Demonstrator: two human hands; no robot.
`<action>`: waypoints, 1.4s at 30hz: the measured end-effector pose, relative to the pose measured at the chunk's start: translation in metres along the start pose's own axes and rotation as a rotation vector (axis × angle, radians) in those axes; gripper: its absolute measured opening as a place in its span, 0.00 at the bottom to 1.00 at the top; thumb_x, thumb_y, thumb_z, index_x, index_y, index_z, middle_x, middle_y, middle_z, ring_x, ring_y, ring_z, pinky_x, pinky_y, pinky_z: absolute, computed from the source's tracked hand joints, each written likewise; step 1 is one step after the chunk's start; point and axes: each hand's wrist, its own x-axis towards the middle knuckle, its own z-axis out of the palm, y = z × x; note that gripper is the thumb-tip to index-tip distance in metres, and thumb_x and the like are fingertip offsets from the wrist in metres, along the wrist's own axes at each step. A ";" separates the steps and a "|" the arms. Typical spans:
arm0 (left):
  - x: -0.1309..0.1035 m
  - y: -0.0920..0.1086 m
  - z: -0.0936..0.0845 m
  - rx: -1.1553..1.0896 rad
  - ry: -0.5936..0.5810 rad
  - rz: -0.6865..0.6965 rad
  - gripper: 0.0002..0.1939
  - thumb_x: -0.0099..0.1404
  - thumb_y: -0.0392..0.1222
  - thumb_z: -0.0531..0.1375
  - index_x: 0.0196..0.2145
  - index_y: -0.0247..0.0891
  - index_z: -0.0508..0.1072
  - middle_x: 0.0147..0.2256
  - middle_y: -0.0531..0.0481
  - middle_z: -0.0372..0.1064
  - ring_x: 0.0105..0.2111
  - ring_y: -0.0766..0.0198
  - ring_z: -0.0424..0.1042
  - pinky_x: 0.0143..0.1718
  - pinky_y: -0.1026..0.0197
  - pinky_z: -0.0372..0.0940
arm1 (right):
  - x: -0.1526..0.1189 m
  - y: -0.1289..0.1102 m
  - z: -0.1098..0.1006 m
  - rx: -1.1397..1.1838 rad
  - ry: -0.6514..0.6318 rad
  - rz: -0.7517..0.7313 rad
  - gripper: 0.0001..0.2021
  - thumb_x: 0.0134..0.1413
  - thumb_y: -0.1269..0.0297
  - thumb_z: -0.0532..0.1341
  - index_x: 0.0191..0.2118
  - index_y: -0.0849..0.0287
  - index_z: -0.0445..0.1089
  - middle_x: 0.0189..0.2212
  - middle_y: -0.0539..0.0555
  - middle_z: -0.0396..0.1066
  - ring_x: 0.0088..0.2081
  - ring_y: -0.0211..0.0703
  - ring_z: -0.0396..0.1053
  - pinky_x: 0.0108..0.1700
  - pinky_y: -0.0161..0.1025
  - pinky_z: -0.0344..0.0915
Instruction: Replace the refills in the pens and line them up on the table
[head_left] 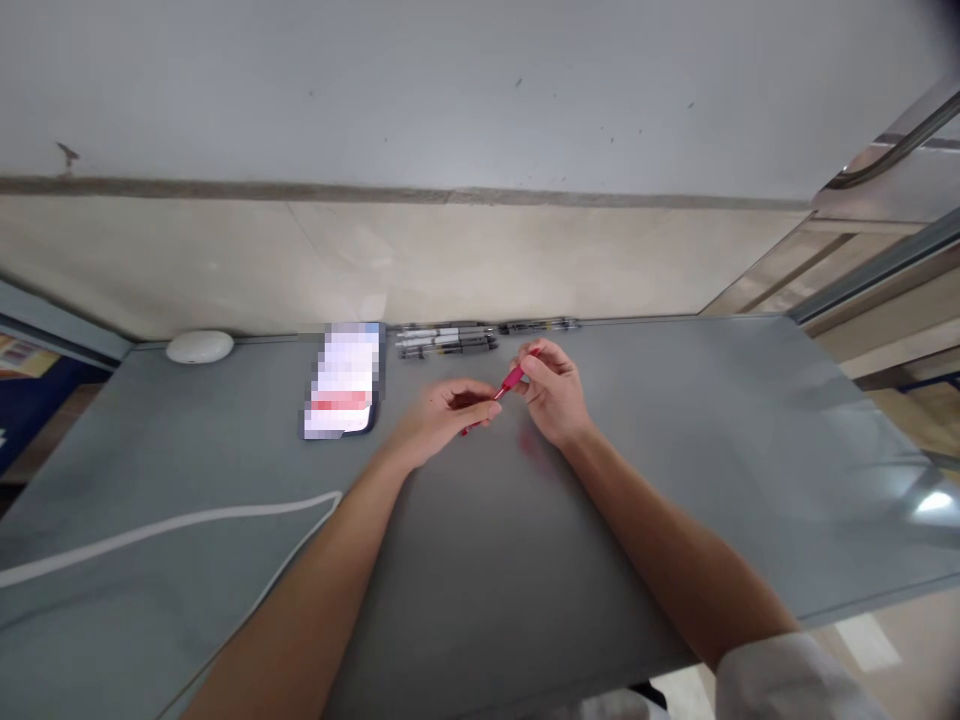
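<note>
A red pen (511, 381) slants up to the right between my two hands, above the grey table (570, 590). My left hand (448, 418) is closed on its lower, thinner part, and a red tip shows below the fingers. My right hand (553, 392) pinches the thicker upper part between thumb and fingers. Whether the two parts are joined cannot be made out. Just beyond my hands lie several black, white and clear pens (448, 340) in a group, with more dark pens (538, 325) to their right along the wall.
A phone (380, 380) with a lit, blurred screen lies left of the pens. Farther left is a white rounded object (200, 347). A white cable or strap (225, 513) crosses the left of the table. The wall (525, 255) bounds the back edge.
</note>
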 end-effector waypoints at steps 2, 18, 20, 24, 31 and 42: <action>-0.001 0.002 0.000 -0.012 -0.043 0.002 0.14 0.61 0.51 0.64 0.37 0.38 0.77 0.29 0.49 0.73 0.29 0.65 0.70 0.30 0.63 0.62 | 0.000 0.000 0.000 0.004 -0.021 0.007 0.10 0.41 0.64 0.71 0.30 0.51 0.70 0.28 0.44 0.67 0.30 0.32 0.67 0.31 0.32 0.70; 0.000 0.002 0.001 -0.043 -0.024 -0.006 0.14 0.57 0.49 0.67 0.39 0.39 0.77 0.28 0.51 0.72 0.28 0.66 0.69 0.28 0.64 0.62 | 0.002 0.001 -0.001 0.023 0.014 0.004 0.11 0.40 0.64 0.71 0.30 0.52 0.69 0.27 0.43 0.67 0.28 0.32 0.66 0.31 0.32 0.69; 0.000 0.001 0.001 -0.034 -0.023 0.001 0.13 0.57 0.48 0.67 0.38 0.39 0.77 0.27 0.52 0.71 0.28 0.66 0.68 0.27 0.64 0.61 | 0.002 0.001 -0.001 0.021 0.018 0.007 0.11 0.40 0.65 0.71 0.30 0.52 0.69 0.28 0.43 0.67 0.28 0.32 0.66 0.31 0.32 0.69; -0.001 0.003 0.001 -0.037 -0.071 0.013 0.12 0.61 0.49 0.64 0.36 0.38 0.76 0.27 0.51 0.71 0.27 0.67 0.68 0.29 0.64 0.62 | 0.001 0.000 -0.002 0.038 -0.023 0.024 0.09 0.42 0.66 0.71 0.31 0.51 0.71 0.27 0.43 0.69 0.30 0.32 0.69 0.33 0.34 0.71; -0.002 0.008 -0.001 0.008 -0.181 0.044 0.15 0.66 0.51 0.59 0.33 0.36 0.77 0.31 0.49 0.73 0.29 0.66 0.67 0.34 0.62 0.63 | -0.001 -0.001 -0.003 0.051 -0.087 0.034 0.07 0.44 0.65 0.70 0.32 0.51 0.75 0.29 0.44 0.73 0.31 0.35 0.72 0.32 0.34 0.72; 0.000 0.004 0.001 -0.031 -0.062 -0.007 0.13 0.59 0.48 0.65 0.38 0.39 0.77 0.28 0.52 0.71 0.27 0.67 0.67 0.29 0.64 0.62 | 0.002 0.001 -0.003 0.028 0.026 0.026 0.09 0.42 0.65 0.71 0.31 0.51 0.73 0.28 0.43 0.71 0.30 0.33 0.71 0.33 0.34 0.71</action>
